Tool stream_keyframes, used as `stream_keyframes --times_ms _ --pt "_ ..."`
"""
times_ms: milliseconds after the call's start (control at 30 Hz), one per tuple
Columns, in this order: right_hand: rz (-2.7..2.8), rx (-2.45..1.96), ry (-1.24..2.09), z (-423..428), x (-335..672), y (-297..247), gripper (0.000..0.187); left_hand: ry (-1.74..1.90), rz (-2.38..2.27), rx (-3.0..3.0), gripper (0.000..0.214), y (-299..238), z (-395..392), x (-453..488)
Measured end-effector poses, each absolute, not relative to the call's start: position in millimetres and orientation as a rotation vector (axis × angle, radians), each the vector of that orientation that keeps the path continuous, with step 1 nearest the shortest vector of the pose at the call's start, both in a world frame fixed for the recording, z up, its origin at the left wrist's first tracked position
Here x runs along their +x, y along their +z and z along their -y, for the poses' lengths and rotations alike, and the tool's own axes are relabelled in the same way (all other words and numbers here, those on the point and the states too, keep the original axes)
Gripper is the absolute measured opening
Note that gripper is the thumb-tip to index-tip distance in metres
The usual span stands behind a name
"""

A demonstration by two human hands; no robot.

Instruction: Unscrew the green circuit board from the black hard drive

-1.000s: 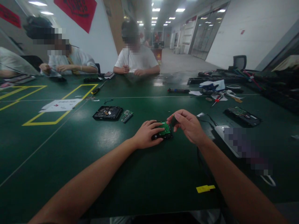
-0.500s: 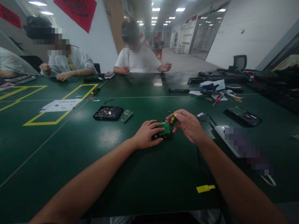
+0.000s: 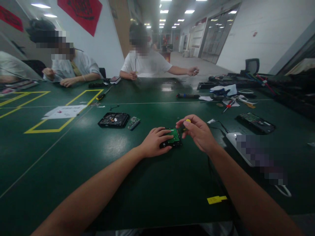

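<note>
A small black hard drive with a green circuit board on top lies on the green table in front of me. My left hand rests on its left side, fingers curled over the edge, holding it down. My right hand is closed round a short screwdriver with a yellow-topped black handle, held upright over the drive's right corner. The screwdriver's tip is hidden behind my fingers.
An opened black drive and a loose green board lie to the left. Another drive, a red screwdriver, cloths and cables sit to the right. Two people sit across the table. A yellow tag lies near me.
My right hand has turned the screwdriver in its fingers, so the yellow cap now shows on top. The person opposite has stretched an arm out to the right.
</note>
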State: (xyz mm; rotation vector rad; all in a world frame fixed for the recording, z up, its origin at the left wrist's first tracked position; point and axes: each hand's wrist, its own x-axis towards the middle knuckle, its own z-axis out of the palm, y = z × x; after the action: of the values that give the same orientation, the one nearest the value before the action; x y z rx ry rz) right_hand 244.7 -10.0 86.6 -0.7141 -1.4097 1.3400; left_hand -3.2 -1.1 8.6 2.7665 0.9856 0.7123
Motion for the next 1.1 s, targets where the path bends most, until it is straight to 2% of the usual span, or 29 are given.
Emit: stream_keyframes --times_ms 133,267,633,900,1100 --pt "1.362 -0.682 1.398 8.3 245.2 84.8 0.022 0.704 -0.988 2.767 0.054 8.8 1.0 -3.6" --pt "1.364 -0.646 1.432 7.1 247.7 86.6 0.031 0.694 -0.995 2.768 0.055 8.9 0.5 -3.6" --pt "1.384 -0.723 1.334 7.8 244.8 88.3 0.021 0.722 -0.989 2.769 0.054 7.6 0.8 -3.7" --pt "1.339 -0.774 1.333 7.7 246.2 88.6 0.03 0.727 -0.979 2.754 0.054 8.3 0.6 -3.2" --pt "1.371 -0.755 1.321 9.0 247.1 91.1 0.022 0.728 -0.989 2.752 0.053 8.2 1.1 -3.6"
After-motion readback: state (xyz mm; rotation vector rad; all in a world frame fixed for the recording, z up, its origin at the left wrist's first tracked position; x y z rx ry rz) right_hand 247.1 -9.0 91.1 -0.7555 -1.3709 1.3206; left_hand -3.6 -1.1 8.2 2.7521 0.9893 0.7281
